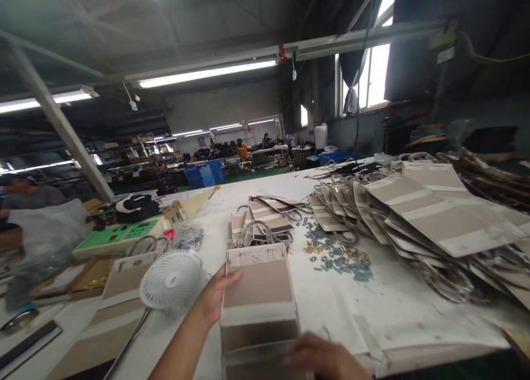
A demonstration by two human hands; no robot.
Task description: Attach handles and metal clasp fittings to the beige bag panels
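- White table (397, 308) fills the near and middle ground, running from the left edge to the right edge
- Fanned heap of panels (447, 225), beige with pale bands, lies overlapped across the right side of the table, with wire handles showing among them
- Beige panel (259, 291) with white bands sits at the near centre, lengthwise away from the person, its far end bearing a wire handle
- Second panel (120, 291) of the same kind lies flat at the near left, partly under the fan
- Green box (116, 235) with small displays rests further off on the left
- White fan (173, 279) lies face up just left of the beige panel
- Left hand (215, 297) clasps the left edge of the beige panel, thumb laid over its top face
- Right hand (327, 358) rests blurred at the panel's near right corner; whether it grips cannot be told
- Metal fittings (339, 256), gold and grey, lie scattered between the beige panel and the heap
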